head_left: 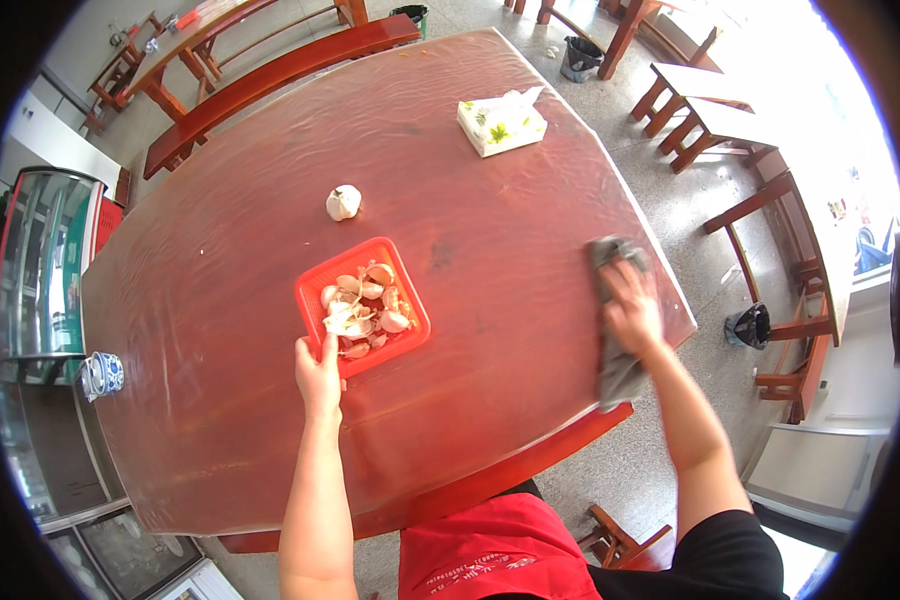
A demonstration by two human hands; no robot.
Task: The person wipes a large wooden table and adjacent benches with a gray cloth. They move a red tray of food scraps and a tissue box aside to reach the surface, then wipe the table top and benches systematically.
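My left hand (319, 374) grips the near edge of a small red plastic basket (407, 341) that holds several garlic cloves and loose papery skins. The basket rests near the middle of a large reddish wooden table (220, 330) with a glossy top. My right hand (632, 312) presses a grey cloth (615, 375) flat against the table's right edge; the cloth hangs partly over that edge. A whole garlic bulb (343, 202) lies on the table beyond the basket, apart from both hands.
A white tissue box (501, 124) with a leaf print stands at the table's far side. Red wooden benches (270, 80) line the far edge and the room. A small patterned cup (100, 374) sits at the left. Dark bins (749, 326) stand on the floor.
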